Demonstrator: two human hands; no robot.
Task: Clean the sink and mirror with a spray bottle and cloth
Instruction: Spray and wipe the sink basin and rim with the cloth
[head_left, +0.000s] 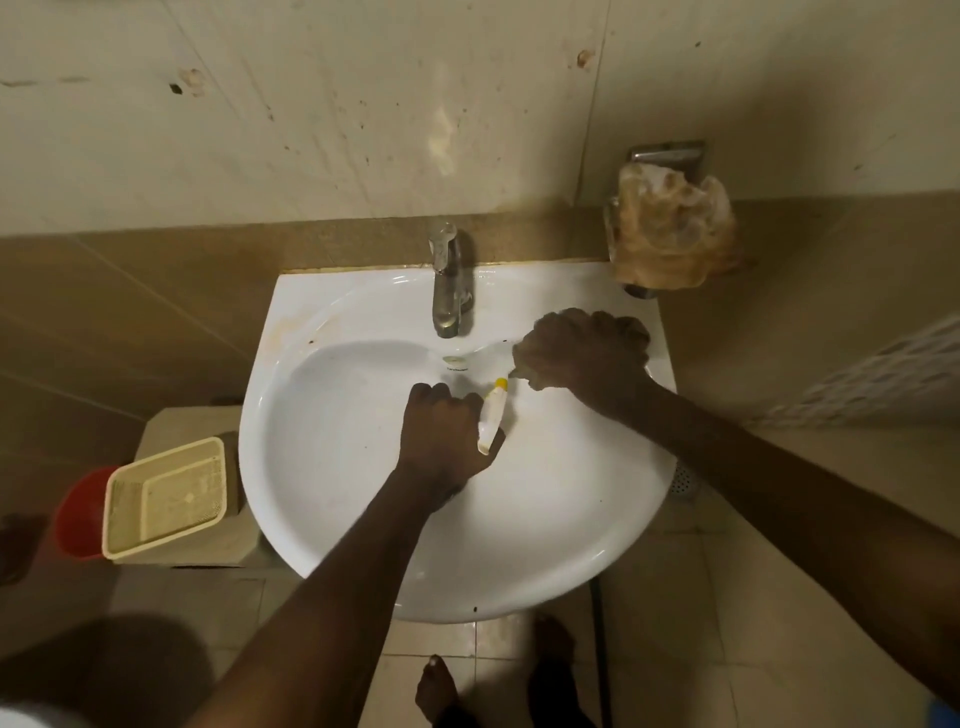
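A white sink (322, 467) is fixed to the tiled wall, with a chrome tap (448, 280) at its back. My left hand (441, 431) is over the basin and grips a small white bottle (492, 418) with a yellow tip that points toward the tap. On the sink's back right rim, my right hand (584, 358) presses down with its fingers curled. Only a small pale edge of a cloth (519, 372) shows under that hand; the rest of it is hidden. No mirror is in view.
A cream plastic basket (166, 501) sits on a low stand left of the sink, with a red bucket (78, 519) beside it. A tan mesh scrubber (672, 228) hangs on a wall holder at the back right. My bare feet (436, 691) stand on the tiled floor below.
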